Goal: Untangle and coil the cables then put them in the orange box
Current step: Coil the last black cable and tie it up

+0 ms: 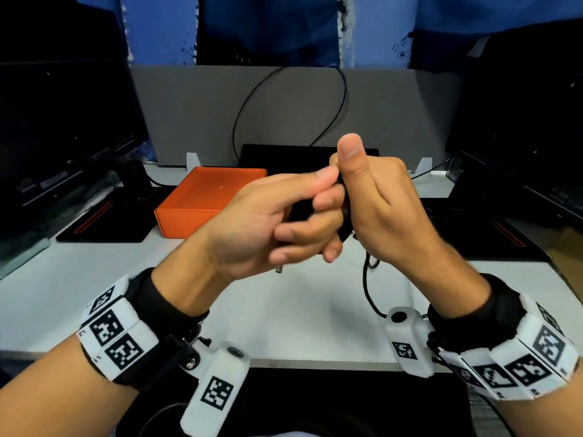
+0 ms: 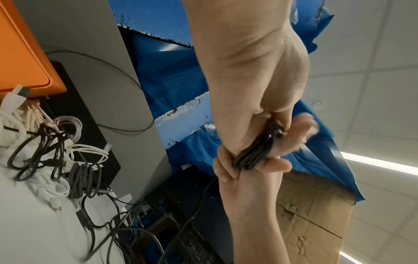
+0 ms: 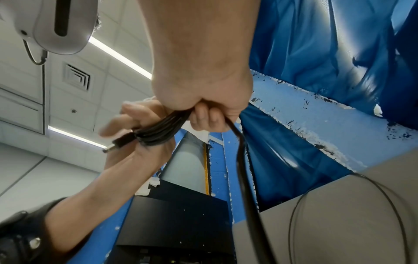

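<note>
Both hands are raised over the white table [image 1: 94, 294] and hold one black cable [image 3: 158, 130], folded into a short bundle of several loops. My right hand [image 1: 347, 184] grips one end of the bundle in a fist with the thumb up. My left hand [image 1: 325, 197] pinches the other end, where the barrel plug [image 3: 117, 142] sticks out. The cable's loose tail [image 1: 366, 279] hangs below the right hand. The orange box [image 1: 202, 197] lies behind the left hand, lid closed. A tangled pile of white and black cables [image 2: 56, 151] lies on the table beside the orange box [image 2: 20, 53].
A grey partition [image 1: 189, 115] stands at the back with a thin black wire loop [image 1: 340, 99] on it. Dark monitors [image 1: 63, 127] flank the table on both sides. A cardboard box [image 2: 316, 214] shows in the left wrist view.
</note>
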